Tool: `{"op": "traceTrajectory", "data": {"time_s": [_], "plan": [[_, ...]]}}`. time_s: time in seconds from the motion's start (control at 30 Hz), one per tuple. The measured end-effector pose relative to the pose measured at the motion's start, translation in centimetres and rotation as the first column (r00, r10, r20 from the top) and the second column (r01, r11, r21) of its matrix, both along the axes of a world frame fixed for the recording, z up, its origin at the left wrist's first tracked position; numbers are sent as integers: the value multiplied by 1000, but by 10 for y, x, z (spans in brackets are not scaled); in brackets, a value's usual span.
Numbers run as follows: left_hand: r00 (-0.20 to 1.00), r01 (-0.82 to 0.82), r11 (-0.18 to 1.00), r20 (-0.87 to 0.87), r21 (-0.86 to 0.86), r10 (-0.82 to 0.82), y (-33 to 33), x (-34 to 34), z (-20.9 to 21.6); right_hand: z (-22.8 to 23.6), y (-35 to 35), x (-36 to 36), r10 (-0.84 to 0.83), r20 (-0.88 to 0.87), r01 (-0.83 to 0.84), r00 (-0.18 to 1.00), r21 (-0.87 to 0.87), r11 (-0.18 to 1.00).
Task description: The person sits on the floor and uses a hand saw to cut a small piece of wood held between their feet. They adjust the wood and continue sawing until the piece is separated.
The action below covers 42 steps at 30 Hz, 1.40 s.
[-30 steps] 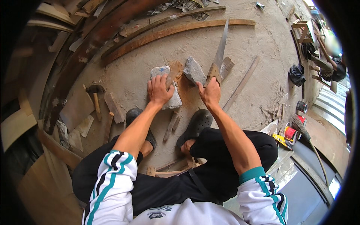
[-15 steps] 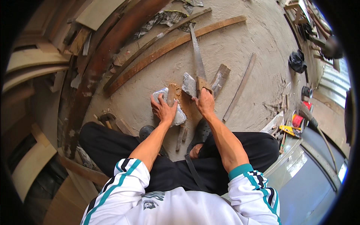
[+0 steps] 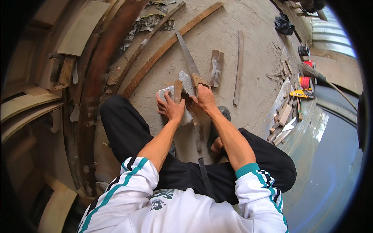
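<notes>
My right hand (image 3: 204, 98) is closed round the wooden handle of a handsaw (image 3: 187, 58), whose long toothed blade points away from me. My left hand (image 3: 171, 107) grips a short piece of wood (image 3: 178, 90) against a pale grey block (image 3: 187, 116) on the ground, its fingers bent over the block's left side. A second rough grey block (image 3: 186, 82) lies between the wood piece and the saw. Just right of the saw is a short, wide wood offcut (image 3: 216, 69). Below my hands, narrow wood pieces (image 3: 198, 138) lie between my feet.
Two long wooden strips (image 3: 171, 40) lie at the far left, beside a thick dark-red beam (image 3: 97, 66). A thin strip (image 3: 238, 70) rests to the right. Scrap wood (image 3: 285, 112), a yellow-handled tool (image 3: 302, 94) and red spools (image 3: 305, 82) are farther right, near a grey sheet (image 3: 330, 155).
The whole view has turned, so the floor items appear shifted left and tilted. My right hand still grips the saw and my left hand stays on the wood piece and block.
</notes>
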<state>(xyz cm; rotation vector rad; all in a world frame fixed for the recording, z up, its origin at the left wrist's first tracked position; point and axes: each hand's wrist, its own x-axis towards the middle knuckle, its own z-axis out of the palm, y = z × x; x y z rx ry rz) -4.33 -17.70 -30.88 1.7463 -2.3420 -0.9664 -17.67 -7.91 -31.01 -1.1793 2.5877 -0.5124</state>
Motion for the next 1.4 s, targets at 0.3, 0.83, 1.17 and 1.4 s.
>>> {"op": "traceTrajectory", "data": {"time_s": [0.3,0.83,1.17,1.4], "plan": [[997,-49,998,-61,-45,46,4,1,-11,17,4,43,-174,117,169,978,55,984],[977,0,985,-209,-173,-36,-2,11,-12,-6,30,34,-85,113,84,990,11,996],[884,202,905,-328,-374,-333,-7,8,-18,-6,45,46,-212,98,225,972,-149,963],[932,227,924,-205,-309,-298,-16,2,-27,-10,25,35,-411,203,452,888,-232,861]]}}
